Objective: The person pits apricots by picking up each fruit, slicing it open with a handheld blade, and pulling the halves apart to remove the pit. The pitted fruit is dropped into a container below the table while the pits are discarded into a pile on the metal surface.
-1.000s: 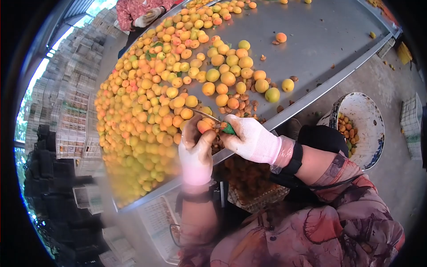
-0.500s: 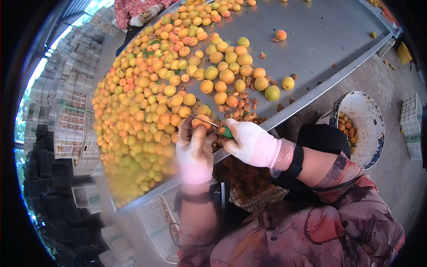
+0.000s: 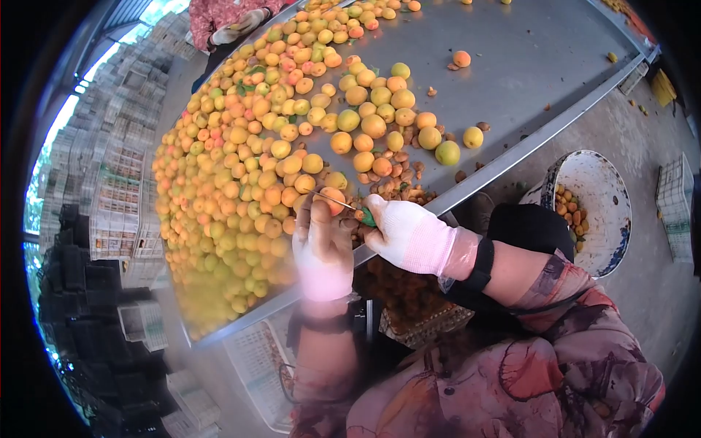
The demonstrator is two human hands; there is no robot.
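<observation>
Gloved in white with a pink cuff, my left hand (image 3: 323, 244) grips an orange apricot (image 3: 334, 200) between thumb and fingers at the table's near edge. My right hand (image 3: 403, 232), in a matching glove, is closed around the green handle (image 3: 368, 217) of a small knife. The thin blade (image 3: 337, 201) lies across the apricot's upper side. Just beyond both hands, brown apricot pits (image 3: 400, 172) are scattered on the metal table (image 3: 504, 84). A large heap of apricots (image 3: 248, 175) spreads to the left and away from me.
A white enamel basin (image 3: 612, 208) holding cut apricots stands on the floor at right. Below the table edge sits a crate of orange fruit (image 3: 420, 332), beside a white crate (image 3: 255, 365). Stacked crates (image 3: 120, 186) line the left. Another person's gloved hands (image 3: 237, 28) rest at the far edge.
My left hand has turned the apricot slightly, so more of its orange side shows. The knife blade has shifted a little across it; my right hand has moved slightly left.
</observation>
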